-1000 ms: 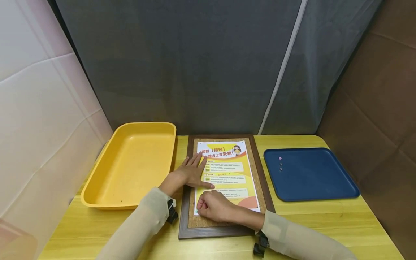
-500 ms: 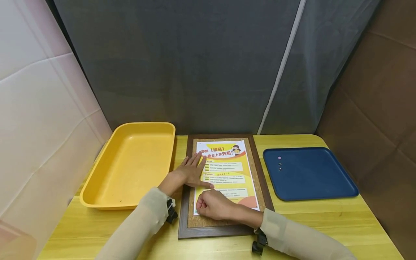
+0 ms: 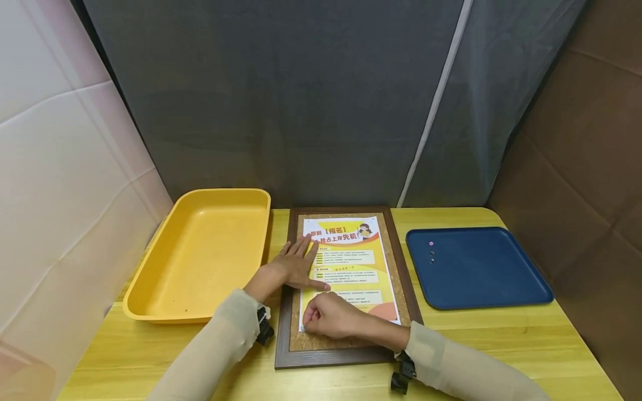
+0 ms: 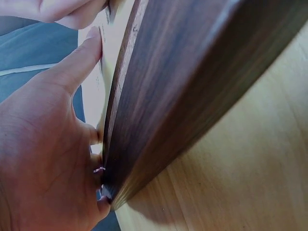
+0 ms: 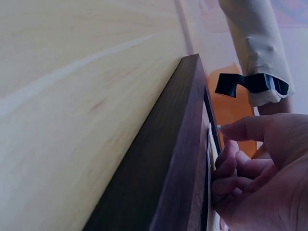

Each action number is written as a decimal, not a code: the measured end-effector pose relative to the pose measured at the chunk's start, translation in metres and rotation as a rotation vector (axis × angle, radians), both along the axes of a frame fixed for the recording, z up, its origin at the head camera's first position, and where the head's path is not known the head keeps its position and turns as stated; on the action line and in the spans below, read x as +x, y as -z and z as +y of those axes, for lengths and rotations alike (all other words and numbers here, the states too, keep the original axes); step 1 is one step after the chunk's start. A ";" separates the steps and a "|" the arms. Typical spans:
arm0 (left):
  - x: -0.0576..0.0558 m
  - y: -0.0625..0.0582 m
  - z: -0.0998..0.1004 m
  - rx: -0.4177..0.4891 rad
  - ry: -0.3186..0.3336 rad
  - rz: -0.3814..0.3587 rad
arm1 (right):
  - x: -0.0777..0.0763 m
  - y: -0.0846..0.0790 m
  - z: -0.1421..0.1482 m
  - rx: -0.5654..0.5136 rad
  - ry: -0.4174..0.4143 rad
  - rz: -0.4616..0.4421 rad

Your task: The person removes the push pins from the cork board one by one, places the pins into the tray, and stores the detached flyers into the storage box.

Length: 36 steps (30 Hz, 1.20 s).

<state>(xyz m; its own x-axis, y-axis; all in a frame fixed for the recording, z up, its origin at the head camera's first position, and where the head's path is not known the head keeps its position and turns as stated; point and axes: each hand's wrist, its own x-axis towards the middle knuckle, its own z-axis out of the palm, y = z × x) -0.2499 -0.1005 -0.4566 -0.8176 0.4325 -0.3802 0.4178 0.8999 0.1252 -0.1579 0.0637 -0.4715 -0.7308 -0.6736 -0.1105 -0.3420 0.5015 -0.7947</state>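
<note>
A printed yellow and white poster (image 3: 348, 258) lies on a cork board (image 3: 321, 343) with a dark brown wooden frame (image 3: 341, 358). Spread fingers of my left hand (image 3: 296, 268) rest on the poster's left side, thumb pointing right; the left wrist view shows this hand (image 4: 43, 139) beside the frame. At the poster's lower left corner is my right hand (image 3: 333, 317), fingers curled. In the right wrist view its thumb (image 5: 236, 129) presses against a small pale bluish thumbtack (image 5: 219, 128), mostly hidden by the thumbtip. Small tacks show at the poster's top corners.
On the right, a blue tray (image 3: 494, 273) carries a pink tack (image 3: 431, 243) and a few small metallic-looking ones (image 3: 432, 260). A deep yellow tray (image 3: 225, 239) stands left of the board. Dark curtain (image 3: 281, 111) hangs behind the wooden table (image 3: 501, 334).
Both hands keep their places on the poster. The right wrist has shifted very slightly to the right since half a second ago.
</note>
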 end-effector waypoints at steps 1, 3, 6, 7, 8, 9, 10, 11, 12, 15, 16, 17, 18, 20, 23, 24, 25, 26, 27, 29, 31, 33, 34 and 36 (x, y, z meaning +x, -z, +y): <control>0.000 -0.001 0.000 -0.006 0.000 0.001 | 0.000 -0.001 0.001 -0.010 0.004 -0.021; 0.002 -0.003 0.001 -0.022 -0.002 0.002 | 0.000 -0.002 0.002 -0.026 0.008 -0.060; 0.002 -0.004 0.001 -0.029 -0.004 0.005 | 0.000 -0.003 0.005 -0.045 0.017 -0.110; 0.002 -0.004 0.001 -0.030 -0.004 0.005 | -0.001 -0.002 0.005 -0.048 0.020 -0.121; 0.002 -0.004 0.002 -0.032 -0.003 0.006 | -0.001 -0.002 0.006 -0.052 0.023 -0.128; 0.002 -0.004 0.002 -0.034 -0.002 0.006 | -0.002 -0.001 0.007 -0.054 0.025 -0.133; 0.001 -0.003 0.002 -0.038 -0.002 0.007 | -0.003 0.000 0.007 -0.061 0.030 -0.139; 0.001 -0.003 0.002 -0.040 -0.002 0.007 | -0.003 0.000 0.008 -0.067 0.034 -0.146; 0.001 -0.003 0.001 -0.042 -0.002 0.007 | -0.004 0.000 0.009 -0.072 0.040 -0.154; 0.000 -0.002 0.001 -0.041 -0.003 0.004 | -0.007 -0.001 0.013 -0.080 0.061 -0.187; 0.000 -0.002 0.001 -0.037 -0.004 0.002 | -0.008 -0.001 0.014 -0.085 0.069 -0.202; 0.000 -0.001 0.001 -0.032 -0.004 0.000 | -0.009 -0.002 0.016 -0.090 0.075 -0.214; -0.001 0.000 0.000 -0.023 -0.004 -0.001 | -0.010 -0.003 0.018 -0.094 0.081 -0.223; -0.002 0.003 0.000 -0.022 -0.005 -0.008 | -0.011 -0.004 0.021 -0.102 0.086 -0.232; -0.006 0.009 0.000 -0.022 -0.006 -0.009 | -0.014 -0.005 0.026 -0.111 0.093 -0.231; -0.007 0.011 -0.001 -0.022 -0.005 -0.009 | -0.015 -0.005 0.028 -0.116 0.096 -0.237; -0.007 0.012 -0.001 -0.028 -0.005 -0.013 | -0.016 -0.005 0.030 -0.119 0.100 -0.241; -0.009 0.014 -0.001 -0.026 -0.005 -0.014 | -0.017 -0.005 0.031 -0.122 0.106 -0.248; -0.010 0.014 -0.001 -0.024 -0.005 -0.016 | -0.018 -0.006 0.032 -0.123 0.112 -0.253; -0.011 0.015 -0.001 -0.020 -0.009 -0.022 | -0.019 -0.006 0.035 -0.127 0.123 -0.258; -0.012 0.014 0.000 -0.021 -0.014 -0.030 | -0.021 -0.007 0.037 -0.126 0.136 -0.256; -0.011 0.014 -0.001 -0.021 -0.015 -0.028 | -0.023 -0.008 0.040 -0.124 0.145 -0.249; -0.011 0.014 -0.001 -0.019 -0.016 -0.025 | -0.024 -0.009 0.041 -0.122 0.148 -0.244; -0.011 0.014 -0.001 -0.022 -0.014 -0.022 | -0.026 -0.009 0.045 -0.116 0.152 -0.238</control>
